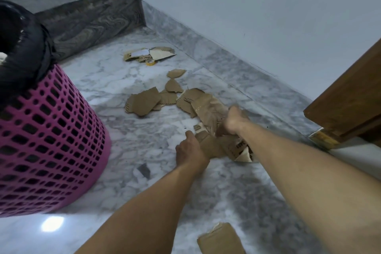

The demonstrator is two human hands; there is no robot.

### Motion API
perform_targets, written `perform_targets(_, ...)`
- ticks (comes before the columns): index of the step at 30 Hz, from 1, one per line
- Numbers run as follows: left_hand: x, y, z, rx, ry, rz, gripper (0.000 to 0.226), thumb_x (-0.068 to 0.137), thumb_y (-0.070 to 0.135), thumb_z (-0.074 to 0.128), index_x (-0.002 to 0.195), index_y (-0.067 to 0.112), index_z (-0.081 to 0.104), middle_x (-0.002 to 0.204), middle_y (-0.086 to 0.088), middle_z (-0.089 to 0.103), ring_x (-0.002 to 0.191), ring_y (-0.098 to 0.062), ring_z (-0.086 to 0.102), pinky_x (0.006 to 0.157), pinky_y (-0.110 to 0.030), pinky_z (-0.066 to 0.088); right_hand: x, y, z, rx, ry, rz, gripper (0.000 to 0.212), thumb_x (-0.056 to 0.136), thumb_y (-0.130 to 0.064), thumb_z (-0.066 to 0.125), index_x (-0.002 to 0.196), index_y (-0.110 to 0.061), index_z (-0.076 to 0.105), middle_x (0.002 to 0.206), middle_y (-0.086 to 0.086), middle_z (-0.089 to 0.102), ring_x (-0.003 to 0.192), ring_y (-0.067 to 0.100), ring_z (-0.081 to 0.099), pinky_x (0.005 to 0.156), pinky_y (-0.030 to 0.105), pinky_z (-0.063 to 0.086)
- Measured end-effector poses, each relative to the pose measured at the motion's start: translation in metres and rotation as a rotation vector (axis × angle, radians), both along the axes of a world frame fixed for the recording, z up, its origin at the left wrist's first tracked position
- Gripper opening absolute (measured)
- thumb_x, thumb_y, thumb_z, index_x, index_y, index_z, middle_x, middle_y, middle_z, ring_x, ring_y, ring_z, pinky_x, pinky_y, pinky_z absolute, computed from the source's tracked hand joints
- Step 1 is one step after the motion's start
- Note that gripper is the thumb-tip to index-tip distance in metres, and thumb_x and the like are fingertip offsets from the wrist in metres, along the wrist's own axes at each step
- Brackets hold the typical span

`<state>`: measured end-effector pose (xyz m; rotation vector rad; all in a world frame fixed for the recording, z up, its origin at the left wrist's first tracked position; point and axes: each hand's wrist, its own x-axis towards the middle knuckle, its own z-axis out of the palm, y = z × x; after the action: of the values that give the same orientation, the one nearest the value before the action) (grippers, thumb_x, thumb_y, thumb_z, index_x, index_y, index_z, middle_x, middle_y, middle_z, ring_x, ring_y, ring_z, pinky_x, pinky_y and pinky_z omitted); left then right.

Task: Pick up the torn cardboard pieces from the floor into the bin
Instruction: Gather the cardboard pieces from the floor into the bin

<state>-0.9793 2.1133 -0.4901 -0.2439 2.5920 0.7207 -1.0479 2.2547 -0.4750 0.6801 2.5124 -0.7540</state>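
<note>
Dim, soft indoor light; bright glare on floor (52, 223); wide-angle edge bending.

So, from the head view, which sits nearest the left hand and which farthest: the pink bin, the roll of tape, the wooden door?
1. Pink bin, to the left of the left hand.
2. Roll of tape, ahead, by the far scraps.
3. Wooden door, off to the right.

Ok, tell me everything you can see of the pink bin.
The pink bin stands upright on the marble floor at the left of the view, partly cut off by the frame edge. It looks like plastic, its wall a lattice of small square and round holes. A black bin liner lines it and is rolled in a thick bulge over the rim. Neither hand touches it; the torn cardboard pieces lie apart, to its right.
</note>
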Motion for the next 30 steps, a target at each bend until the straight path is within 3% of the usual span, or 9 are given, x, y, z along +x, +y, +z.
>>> perform_targets(3,-0.013,-0.020,-0.001,0.005,-0.023,0.017,0.057,0.081,0.022,0.068,0.128,0.006,0.042,0.125,-0.017,0.056,0.118,-0.034,0.052,0.095,-0.036,0.044,-0.006,0.003,0.004,-0.070,-0.007,0.037,0.034,0.084,-0.008,0.068,0.116,-0.002,0.057,0.104,0.013,0.062,0.084,0.025,0.061,0.064,0.027,0.050)
perform_targets(7,-0.047,-0.067,0.004,-0.012,-0.063,0.074,0.057,0.077,0.032,0.071,0.124,0.005,0.053,0.122,-0.017,0.059,0.111,-0.034,0.058,0.090,-0.036,0.050,-0.022,0.007,0.019,-0.125,0.001,0.114,0.025,0.078,-0.012,0.072,0.100,-0.003,0.065,0.096,0.013,0.066,0.070,0.021,0.059,0.051,0.023,0.043)
perform_targets(11,-0.082,-0.112,0.016,-0.032,-0.022,0.150,0.079,0.071,0.035,0.081,0.135,0.006,0.044,0.129,-0.016,0.055,0.118,-0.034,0.054,0.096,-0.037,0.048,-0.049,0.001,0.027,-0.138,0.117,0.089,0.035,0.072,-0.025,0.065,0.103,-0.010,0.067,0.103,0.010,0.069,0.086,0.026,0.066,0.075,0.037,0.060)
perform_targets(14,-0.109,-0.132,0.026,-0.021,-0.004,0.187,0.100,0.073,0.035,0.081,0.148,0.007,0.022,0.145,-0.016,0.040,0.130,-0.036,0.041,0.104,-0.039,0.043,-0.062,-0.009,0.028,-0.132,0.155,0.109,0.034,0.071,-0.034,0.062,0.097,-0.013,0.067,0.099,0.009,0.070,0.088,0.027,0.066,0.082,0.041,0.060)
perform_targets(17,-0.129,-0.141,0.029,-0.052,0.005,0.255,0.104,0.071,0.041,0.081,0.147,0.003,0.022,0.146,-0.019,0.034,0.131,-0.037,0.039,0.106,-0.043,0.040,-0.066,-0.028,0.028,-0.171,0.149,0.136,0.040,0.065,-0.040,0.067,0.098,-0.016,0.066,0.093,0.006,0.068,0.088,0.025,0.066,0.080,0.038,0.059)
perform_targets(21,-0.141,-0.138,0.025,0.116,-0.040,0.433,0.115,0.066,0.060,0.077,0.149,0.009,0.016,0.151,-0.015,0.016,0.135,-0.035,0.032,0.103,-0.040,0.041,-0.069,-0.046,0.014,-0.123,0.134,0.212,0.046,0.077,-0.033,0.070,0.118,-0.012,0.063,0.114,0.012,0.065,0.107,0.030,0.061,0.094,0.038,0.051)
perform_targets(24,-0.146,-0.134,0.017,0.156,-0.013,0.564,0.101,0.074,0.070,0.060,0.147,0.011,0.022,0.144,-0.014,0.024,0.128,-0.033,0.038,0.085,-0.036,0.042,-0.067,-0.051,0.001,-0.077,0.139,0.193,0.038,0.084,-0.026,0.066,0.119,-0.011,0.063,0.121,0.013,0.063,0.116,0.035,0.057,0.102,0.047,0.045)
perform_targets(27,-0.150,-0.135,0.013,0.106,0.055,0.557,0.086,0.077,0.063,0.060,0.139,0.010,0.033,0.139,-0.014,0.033,0.125,-0.033,0.040,0.101,-0.042,0.041,-0.059,-0.051,-0.005,-0.102,0.144,0.160,0.031,0.082,-0.019,0.062,0.112,-0.014,0.064,0.110,0.008,0.065,0.108,0.032,0.059,0.097,0.046,0.048)
perform_targets(30,-0.152,-0.137,0.010,0.069,0.109,0.571,0.088,0.069,0.049,0.080,0.134,0.008,0.037,0.137,-0.013,0.040,0.126,-0.033,0.043,0.104,-0.042,0.041,-0.054,-0.043,-0.011,-0.198,0.175,0.109,0.029,0.080,-0.021,0.068,0.108,-0.014,0.066,0.104,0.006,0.067,0.101,0.028,0.063,0.090,0.042,0.054)
